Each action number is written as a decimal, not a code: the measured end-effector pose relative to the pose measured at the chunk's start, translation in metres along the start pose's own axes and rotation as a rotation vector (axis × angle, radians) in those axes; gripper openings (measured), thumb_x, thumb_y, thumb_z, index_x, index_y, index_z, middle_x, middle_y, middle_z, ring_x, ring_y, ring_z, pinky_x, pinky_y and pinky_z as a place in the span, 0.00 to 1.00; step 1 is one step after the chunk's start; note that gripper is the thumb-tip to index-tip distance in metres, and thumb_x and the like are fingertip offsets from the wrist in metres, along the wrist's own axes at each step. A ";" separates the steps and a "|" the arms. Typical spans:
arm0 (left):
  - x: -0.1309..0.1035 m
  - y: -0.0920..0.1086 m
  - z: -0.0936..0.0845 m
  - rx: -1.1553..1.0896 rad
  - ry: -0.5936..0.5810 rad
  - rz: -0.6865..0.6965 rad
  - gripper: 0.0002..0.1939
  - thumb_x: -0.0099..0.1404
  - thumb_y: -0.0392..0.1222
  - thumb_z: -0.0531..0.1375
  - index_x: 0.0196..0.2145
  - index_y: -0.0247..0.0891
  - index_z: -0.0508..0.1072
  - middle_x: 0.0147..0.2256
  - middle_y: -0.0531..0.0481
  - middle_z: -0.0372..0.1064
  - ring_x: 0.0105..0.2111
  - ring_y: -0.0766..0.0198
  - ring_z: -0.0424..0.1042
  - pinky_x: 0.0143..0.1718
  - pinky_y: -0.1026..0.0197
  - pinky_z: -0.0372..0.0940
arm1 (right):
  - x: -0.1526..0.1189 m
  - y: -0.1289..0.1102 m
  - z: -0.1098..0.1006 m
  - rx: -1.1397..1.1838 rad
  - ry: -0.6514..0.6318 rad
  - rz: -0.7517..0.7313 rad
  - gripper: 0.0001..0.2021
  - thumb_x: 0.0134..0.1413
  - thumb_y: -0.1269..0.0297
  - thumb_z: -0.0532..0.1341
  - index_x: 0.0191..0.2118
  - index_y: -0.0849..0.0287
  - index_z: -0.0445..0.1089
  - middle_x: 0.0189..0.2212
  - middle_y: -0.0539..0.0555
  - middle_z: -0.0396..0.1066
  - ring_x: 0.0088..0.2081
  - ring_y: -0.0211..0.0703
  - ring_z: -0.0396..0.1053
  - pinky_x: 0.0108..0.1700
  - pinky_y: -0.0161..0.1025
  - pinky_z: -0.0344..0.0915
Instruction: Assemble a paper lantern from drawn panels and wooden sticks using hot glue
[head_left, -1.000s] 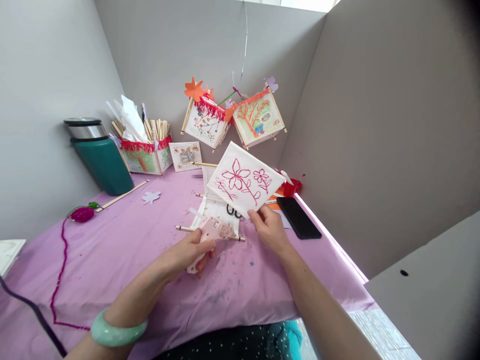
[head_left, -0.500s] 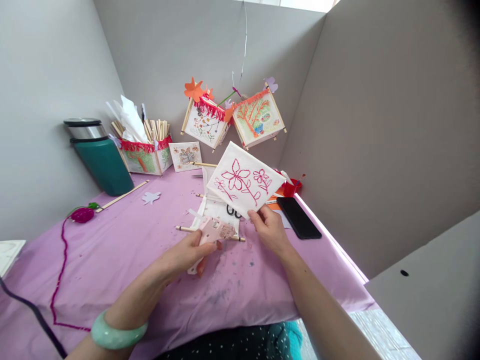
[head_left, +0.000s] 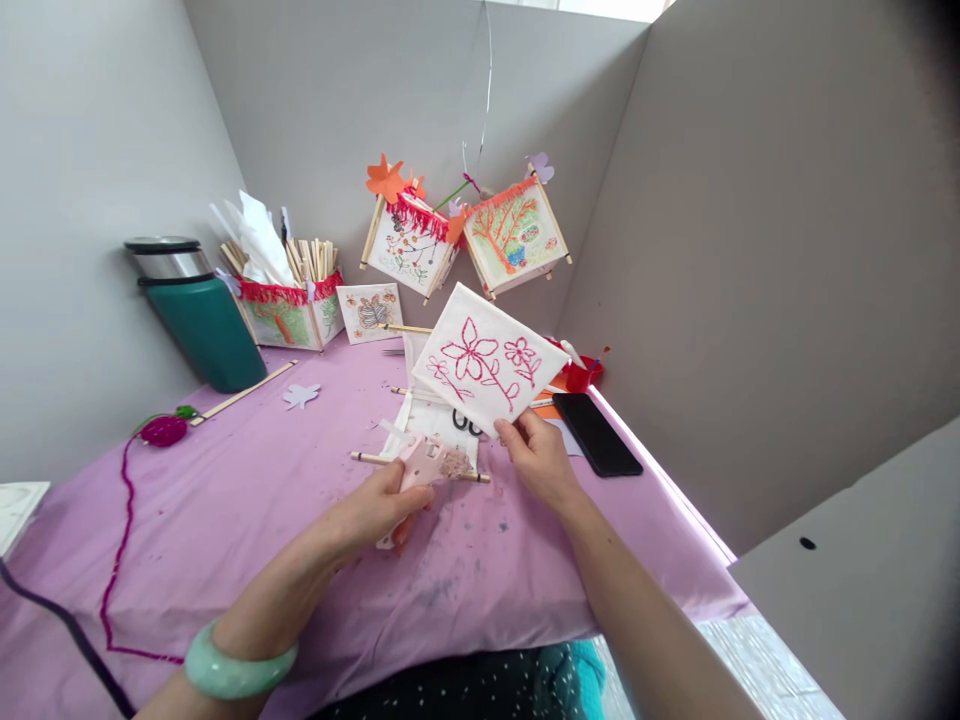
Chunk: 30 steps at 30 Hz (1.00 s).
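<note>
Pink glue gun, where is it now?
In the head view, the left hand holds the pink glue gun below and left of the white flower panel.

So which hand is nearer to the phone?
The right hand. It is just left of the phone, holding the flower card by its lower corner; the left hand is farther left, gripping the pink tool.

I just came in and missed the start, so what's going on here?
A person grips a pink glue gun in the left hand and a flowered card in the right hand. The gun and card are apart. The card partly hides a white sheet with sticks across it. A phone lies to the right.
</note>
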<state>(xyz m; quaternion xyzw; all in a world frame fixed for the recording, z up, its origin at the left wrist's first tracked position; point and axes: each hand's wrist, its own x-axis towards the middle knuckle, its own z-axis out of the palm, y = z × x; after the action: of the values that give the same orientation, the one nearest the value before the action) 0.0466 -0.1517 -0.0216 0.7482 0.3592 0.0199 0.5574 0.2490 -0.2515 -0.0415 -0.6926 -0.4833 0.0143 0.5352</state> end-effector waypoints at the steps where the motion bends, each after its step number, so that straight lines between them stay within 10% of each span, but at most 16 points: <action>1: 0.000 0.000 0.000 -0.001 -0.001 -0.002 0.11 0.58 0.50 0.54 0.30 0.40 0.58 0.14 0.59 0.59 0.16 0.67 0.59 0.19 0.63 0.52 | 0.000 0.000 0.000 -0.002 0.000 -0.002 0.11 0.57 0.57 0.55 0.28 0.58 0.63 0.21 0.48 0.64 0.24 0.38 0.60 0.29 0.35 0.55; 30: -0.005 -0.001 -0.008 -0.039 -0.030 0.021 0.14 0.58 0.51 0.54 0.25 0.42 0.54 0.12 0.60 0.56 0.14 0.68 0.56 0.18 0.63 0.51 | -0.001 0.002 0.001 -0.042 -0.015 -0.020 0.11 0.58 0.57 0.54 0.33 0.59 0.66 0.24 0.51 0.68 0.26 0.40 0.64 0.30 0.36 0.58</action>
<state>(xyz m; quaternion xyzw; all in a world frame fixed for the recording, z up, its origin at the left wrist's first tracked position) 0.0385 -0.1482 -0.0178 0.7412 0.3422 0.0215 0.5771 0.2496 -0.2516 -0.0437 -0.6985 -0.4946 0.0039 0.5171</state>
